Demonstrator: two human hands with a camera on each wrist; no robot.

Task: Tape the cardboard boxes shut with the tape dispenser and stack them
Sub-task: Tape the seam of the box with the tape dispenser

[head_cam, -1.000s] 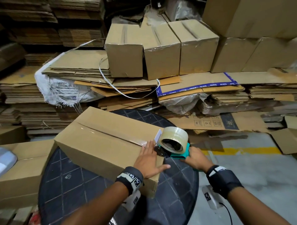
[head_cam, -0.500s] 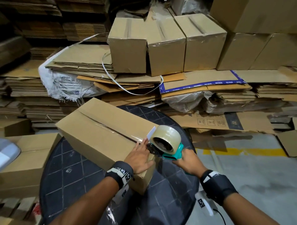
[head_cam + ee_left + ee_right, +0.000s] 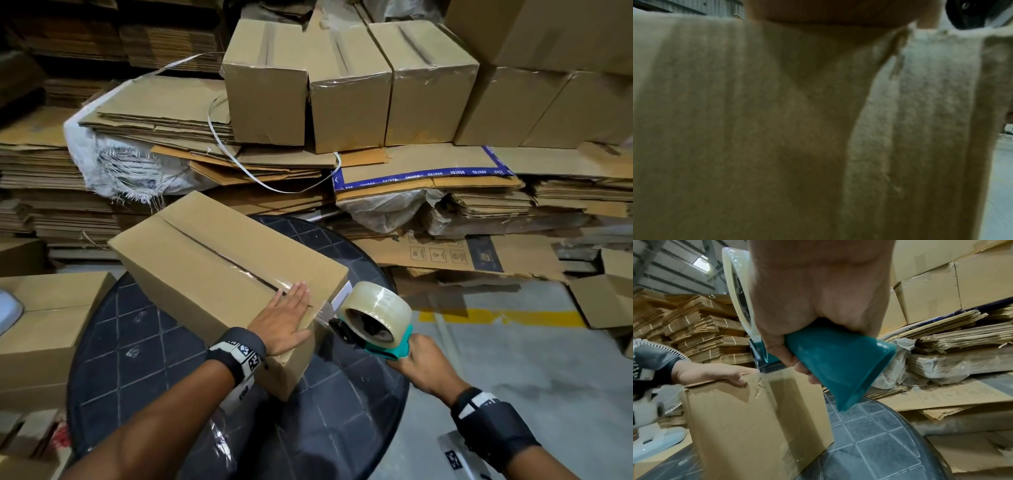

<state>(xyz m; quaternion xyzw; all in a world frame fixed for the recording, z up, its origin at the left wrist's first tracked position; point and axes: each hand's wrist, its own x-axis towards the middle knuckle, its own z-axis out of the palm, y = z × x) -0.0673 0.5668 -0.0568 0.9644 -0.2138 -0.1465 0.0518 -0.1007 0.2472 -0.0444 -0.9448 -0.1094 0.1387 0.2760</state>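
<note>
A long cardboard box (image 3: 219,270) lies on a round dark table (image 3: 144,346), with clear tape along its top seam. My left hand (image 3: 284,317) lies flat, fingers straight, on the box's near end over the taped seam. My right hand (image 3: 423,365) grips the teal handle of the tape dispenser (image 3: 373,317), held just off the box's near end, a short strip of tape running to the box edge. In the right wrist view the dispenser (image 3: 838,366) meets the box's (image 3: 748,426) end face. The left wrist view shows only blurred cardboard (image 3: 777,129).
Several taped boxes (image 3: 346,85) stand on flat cardboard piles (image 3: 428,178) behind the table. Another box (image 3: 51,325) sits at the left beside the table. A white fan (image 3: 655,426) stands at the left. Grey floor with a yellow line (image 3: 496,315) lies to the right.
The right hand has pulled the dispenser off the box top and past its near end. The left hand has slid along the seam and flattened on the box end.
</note>
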